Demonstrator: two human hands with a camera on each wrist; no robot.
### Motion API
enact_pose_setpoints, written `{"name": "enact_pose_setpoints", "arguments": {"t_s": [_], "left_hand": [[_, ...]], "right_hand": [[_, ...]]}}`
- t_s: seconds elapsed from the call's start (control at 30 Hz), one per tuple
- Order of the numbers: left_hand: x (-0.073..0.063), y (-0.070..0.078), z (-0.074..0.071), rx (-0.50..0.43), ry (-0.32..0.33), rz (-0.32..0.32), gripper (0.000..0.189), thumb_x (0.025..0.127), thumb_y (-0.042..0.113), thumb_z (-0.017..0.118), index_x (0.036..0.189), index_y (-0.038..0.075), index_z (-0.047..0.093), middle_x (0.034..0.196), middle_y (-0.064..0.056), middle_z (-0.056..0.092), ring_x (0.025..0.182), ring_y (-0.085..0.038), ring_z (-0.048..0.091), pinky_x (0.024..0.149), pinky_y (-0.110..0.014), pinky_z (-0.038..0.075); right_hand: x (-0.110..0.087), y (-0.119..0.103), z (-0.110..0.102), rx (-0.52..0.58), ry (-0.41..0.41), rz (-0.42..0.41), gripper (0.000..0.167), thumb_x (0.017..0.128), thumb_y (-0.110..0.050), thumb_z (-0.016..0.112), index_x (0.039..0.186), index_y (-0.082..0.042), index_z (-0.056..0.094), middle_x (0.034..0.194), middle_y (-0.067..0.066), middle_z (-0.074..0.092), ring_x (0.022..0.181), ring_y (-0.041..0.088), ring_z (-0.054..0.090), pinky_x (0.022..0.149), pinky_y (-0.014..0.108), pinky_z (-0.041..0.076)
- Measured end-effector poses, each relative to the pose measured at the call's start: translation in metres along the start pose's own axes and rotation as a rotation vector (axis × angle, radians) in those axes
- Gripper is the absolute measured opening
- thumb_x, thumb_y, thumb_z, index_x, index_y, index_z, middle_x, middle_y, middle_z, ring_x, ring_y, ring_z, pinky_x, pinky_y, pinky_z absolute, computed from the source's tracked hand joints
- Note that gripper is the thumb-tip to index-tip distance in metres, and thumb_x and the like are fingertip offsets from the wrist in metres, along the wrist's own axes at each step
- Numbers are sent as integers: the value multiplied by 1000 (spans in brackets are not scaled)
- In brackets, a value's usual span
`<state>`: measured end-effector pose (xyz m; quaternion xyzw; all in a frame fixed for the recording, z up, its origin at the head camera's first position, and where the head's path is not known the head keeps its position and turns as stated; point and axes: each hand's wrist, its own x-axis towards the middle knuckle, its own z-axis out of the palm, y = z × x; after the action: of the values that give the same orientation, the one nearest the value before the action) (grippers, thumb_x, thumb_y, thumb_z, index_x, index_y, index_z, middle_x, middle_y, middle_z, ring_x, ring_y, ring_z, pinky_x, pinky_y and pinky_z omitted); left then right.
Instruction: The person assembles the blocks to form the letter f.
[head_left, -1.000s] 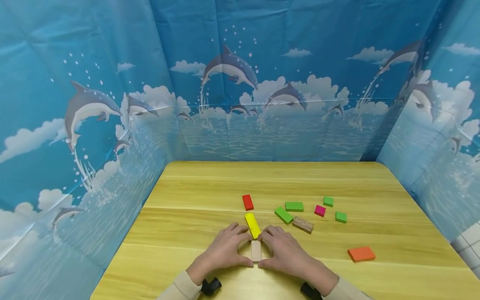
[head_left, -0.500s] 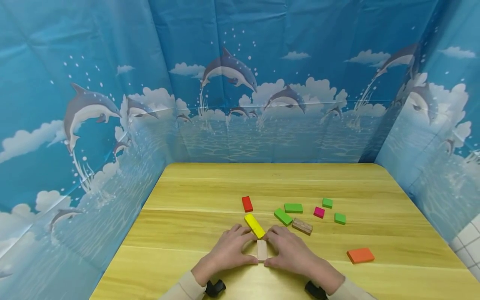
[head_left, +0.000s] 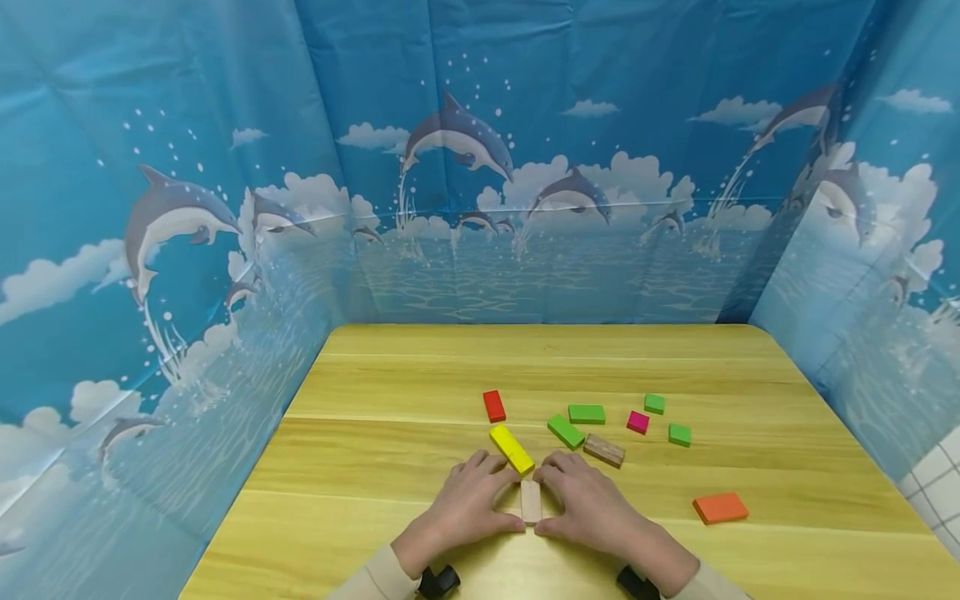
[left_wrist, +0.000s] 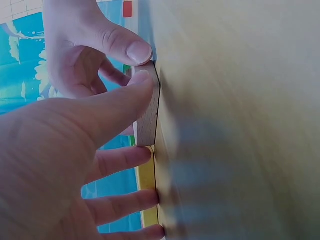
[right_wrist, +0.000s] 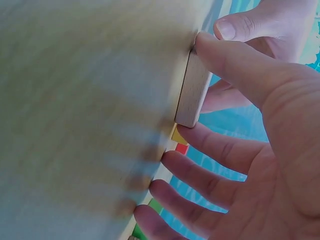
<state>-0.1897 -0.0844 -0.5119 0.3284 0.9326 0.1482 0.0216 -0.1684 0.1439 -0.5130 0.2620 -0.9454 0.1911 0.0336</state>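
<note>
A pale wooden block (head_left: 531, 502) lies flat on the table between both hands, its long side pointing away from me. My left hand (head_left: 474, 506) holds it from the left, thumb at the near end and index finger at the far end. From the right, my right hand (head_left: 588, 506) grips the same block in the same way; the two thumbs sit side by side. In both wrist views the other fingertips rest on the tabletop. Just beyond the fingertips a yellow block (head_left: 512, 449) lies slanted, its near end close to the pale block's far end.
A red block (head_left: 494, 406) lies beyond the yellow one. To the right are several green blocks (head_left: 587, 414), a dark-grained brown block (head_left: 603, 450) and a small magenta block (head_left: 638, 422). An orange block (head_left: 721, 508) lies farther right. A dolphin-print curtain (head_left: 525, 275) borders the table.
Both hands have slid right with the pale block between them. The yellow block's near end has swung right, so it slants more. The other blocks stay put.
</note>
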Motion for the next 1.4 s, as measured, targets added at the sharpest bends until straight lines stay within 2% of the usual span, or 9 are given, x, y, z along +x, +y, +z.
{"name": "enact_pose_setpoints", "arguments": {"t_s": [0.4,0.6,0.7,0.87,0.97,1.07,1.23,1.4], "left_hand": [[-1,2,-1,-2,-11,-21,62,82,62,75,134,29,65,143,-1,53,133,-29,45,98,-59,44],[-1,-1,-5,-30,-14,-6,61,82,58,77,134,28,65,140,2,56,127,-21,48,95,-53,47],[0,-3,-9,-51,8,-7,56,83,54,78,130,25,68,137,2,59,125,-19,51,94,-51,49],[4,-6,-15,-83,101,-75,49,85,47,80,124,19,70,132,-3,62,122,-24,56,93,-49,52],[7,-8,-17,-102,165,-132,52,85,45,80,127,16,68,134,-7,60,122,-27,57,92,-50,52],[11,-10,-18,-125,203,-168,57,85,44,81,132,16,65,138,-10,57,125,-30,54,93,-53,51],[18,-12,-15,-153,199,-186,69,84,45,81,142,15,57,146,-18,49,132,-36,47,100,-57,46],[27,-14,-12,-188,157,-206,80,84,48,80,149,13,49,151,-20,43,135,-38,44,105,-56,41]], "right_hand": [[-1,-3,0,-21,5,10,62,70,-50,89,118,-16,71,119,-4,57,110,18,54,88,44,52],[-1,-4,0,-20,-2,15,62,70,-50,89,118,-16,71,119,-4,57,110,19,54,87,44,52],[-1,-4,0,-21,-2,16,62,70,-51,89,118,-17,71,119,-4,57,109,18,54,86,43,52],[0,-4,-1,-31,4,16,63,69,-50,90,118,-16,71,119,-3,58,110,19,54,86,43,53],[0,-5,-1,-34,7,13,65,69,-50,90,119,-14,71,120,-2,58,111,20,54,87,43,52],[1,-5,-1,-32,11,6,64,69,-50,90,119,-14,71,120,-3,58,110,19,54,87,43,53],[2,-5,-1,-26,15,-3,64,69,-49,90,119,-13,71,118,-3,57,108,18,54,85,43,52],[5,-4,-2,-24,0,14,64,70,-50,89,120,-15,71,120,-3,57,111,19,54,86,43,52]]}}
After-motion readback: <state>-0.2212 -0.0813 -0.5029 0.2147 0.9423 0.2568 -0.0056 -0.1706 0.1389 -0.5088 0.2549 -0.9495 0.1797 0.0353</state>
